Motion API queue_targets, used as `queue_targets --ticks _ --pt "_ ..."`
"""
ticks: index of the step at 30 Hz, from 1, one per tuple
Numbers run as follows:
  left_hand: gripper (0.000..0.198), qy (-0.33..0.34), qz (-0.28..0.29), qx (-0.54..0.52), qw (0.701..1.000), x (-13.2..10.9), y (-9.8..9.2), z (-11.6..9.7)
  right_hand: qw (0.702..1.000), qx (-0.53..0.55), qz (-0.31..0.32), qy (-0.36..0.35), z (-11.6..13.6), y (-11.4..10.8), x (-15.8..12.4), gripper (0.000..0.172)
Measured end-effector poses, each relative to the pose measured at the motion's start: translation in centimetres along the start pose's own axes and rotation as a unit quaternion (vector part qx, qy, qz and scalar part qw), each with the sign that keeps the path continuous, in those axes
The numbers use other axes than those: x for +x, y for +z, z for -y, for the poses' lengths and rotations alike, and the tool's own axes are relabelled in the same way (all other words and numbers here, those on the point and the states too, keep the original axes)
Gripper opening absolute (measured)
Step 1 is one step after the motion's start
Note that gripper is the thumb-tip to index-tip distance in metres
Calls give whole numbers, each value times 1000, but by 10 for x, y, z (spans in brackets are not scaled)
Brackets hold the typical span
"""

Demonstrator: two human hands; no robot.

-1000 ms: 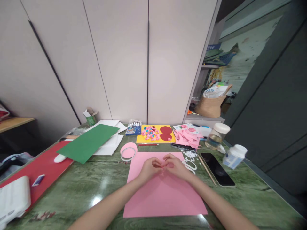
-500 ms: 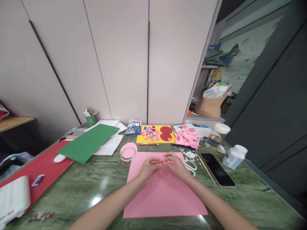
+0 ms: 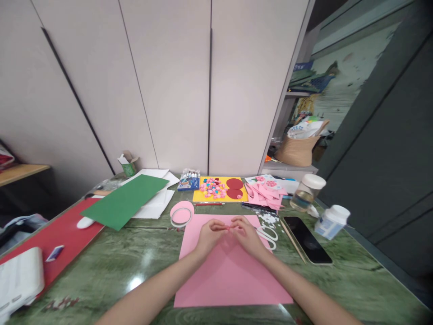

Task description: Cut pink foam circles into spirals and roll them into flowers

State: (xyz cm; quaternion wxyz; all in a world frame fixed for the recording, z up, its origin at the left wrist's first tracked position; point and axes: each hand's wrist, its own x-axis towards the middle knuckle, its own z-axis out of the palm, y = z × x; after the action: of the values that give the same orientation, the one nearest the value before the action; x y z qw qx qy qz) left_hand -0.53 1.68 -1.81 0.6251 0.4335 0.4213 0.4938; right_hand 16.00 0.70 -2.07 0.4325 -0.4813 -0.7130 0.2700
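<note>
My left hand (image 3: 210,234) and my right hand (image 3: 248,235) meet above a large pink sheet of paper (image 3: 230,280). Both are closed in a pinch, fingertips almost touching. Between them is a small reddish-pink piece (image 3: 228,228), mostly covered by the fingers, so its exact kind does not show. Beyond the hands, a yellow sheet (image 3: 196,197) carries a heap of small pink, blue and red pieces (image 3: 213,187) and two dark red discs (image 3: 234,184). Pink strips (image 3: 265,195) lie in a pile to its right. White cut-out loops (image 3: 270,238) rest beside my right hand.
A phone (image 3: 307,240), a wooden stick (image 3: 292,241), a lidded jar (image 3: 307,193) and a white bottle (image 3: 333,222) stand or lie on the right. On the left are a tape ring (image 3: 181,225), a green sheet (image 3: 128,201), a red sheet (image 3: 72,243) and a white device (image 3: 22,280).
Both hands stay over the pink sheet, pinching the small piece. Their fingers have shifted only slightly; the view has moved a touch.
</note>
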Motion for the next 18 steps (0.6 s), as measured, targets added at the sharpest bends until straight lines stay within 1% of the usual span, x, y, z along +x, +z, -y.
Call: queue_targets --ticks 1,3,5,8,11,14,18 --pt "33 6 4 9 1000 0 0 -1 1000 -17 5 -12 1 -2 0 9" --pt "31 23 20 38 999 0 0 -2 998 -51 22 -38 3 -6 0 16" --pt "26 54 43 87 994 -1 0 -2 995 -76 42 -55 4 -8 -1 21" --pt "20 91 76 148 982 -2 -1 1 990 -109 59 -71 5 -12 -1 16" --pt "21 80 84 139 983 -2 -2 2 987 -123 64 -80 4 -14 0 10" --pt "26 53 69 98 991 -1 -2 -1 991 -106 53 -69 4 -15 2 7" --pt "30 31 41 61 997 1 -1 -4 996 -74 30 -49 7 -12 2 10"
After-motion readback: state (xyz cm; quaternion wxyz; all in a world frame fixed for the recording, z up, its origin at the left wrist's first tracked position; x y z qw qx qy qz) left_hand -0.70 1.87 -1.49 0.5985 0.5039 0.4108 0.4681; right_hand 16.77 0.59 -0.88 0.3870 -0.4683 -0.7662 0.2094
